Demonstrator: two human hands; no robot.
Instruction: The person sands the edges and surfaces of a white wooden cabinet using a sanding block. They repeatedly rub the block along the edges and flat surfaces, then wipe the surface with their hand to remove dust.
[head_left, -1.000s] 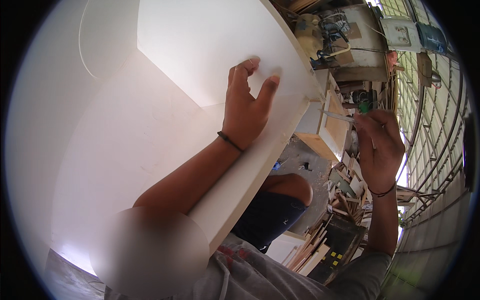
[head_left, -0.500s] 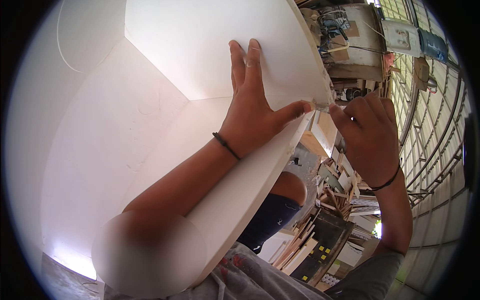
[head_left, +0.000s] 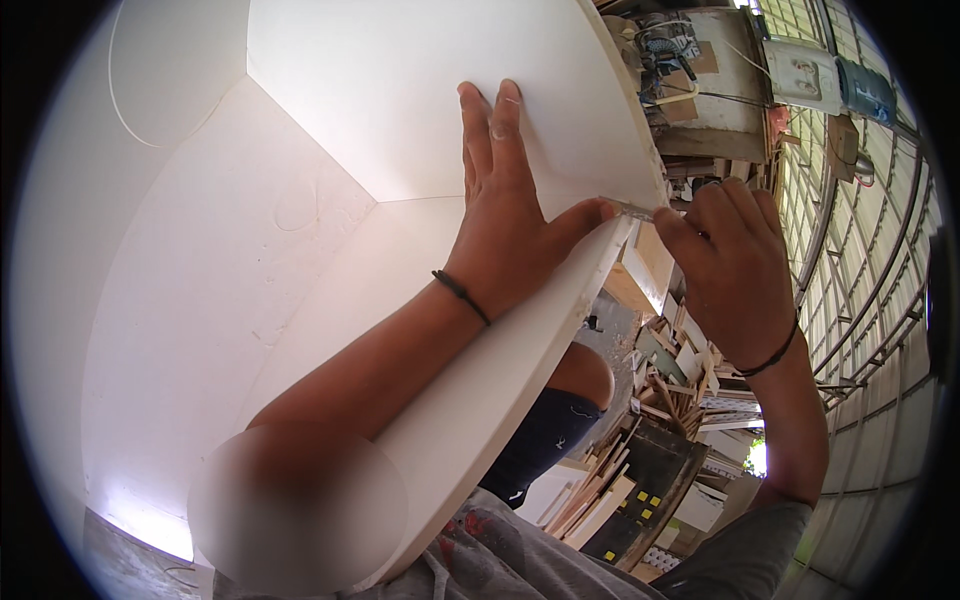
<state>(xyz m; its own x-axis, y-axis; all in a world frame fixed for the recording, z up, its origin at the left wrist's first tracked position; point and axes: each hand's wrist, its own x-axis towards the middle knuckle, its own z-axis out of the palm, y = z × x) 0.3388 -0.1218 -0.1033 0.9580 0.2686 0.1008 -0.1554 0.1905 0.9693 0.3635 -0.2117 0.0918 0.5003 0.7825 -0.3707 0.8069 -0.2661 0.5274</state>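
Note:
My left hand [head_left: 500, 235] lies against the inner face of a white panel [head_left: 400, 90], two fingers stretched out flat and the thumb reaching to the panel's edge. At the thumb tip is the end of a thin, greyish blade-like tool [head_left: 634, 211]. My right hand [head_left: 735, 275] is closed on its other end, fingers curled in, just outside the corner where two white boards meet. Most of the tool is covered by my fingers, so its exact kind is unclear. A second white board [head_left: 510, 350], with a rough pale edge, runs under my left forearm.
Wood offcuts [head_left: 590, 495] and scraps lie piled below right. A pale wooden box-like piece [head_left: 645, 265] stands behind the corner. Farther off are a workbench with machinery [head_left: 670, 50] and a blue container [head_left: 865, 90]. My knee [head_left: 583, 375] is beneath the board.
My right hand and the tool have shifted slightly left along the board corner. My left thumb has drawn back a little with it; the left fingers stay on the panel.

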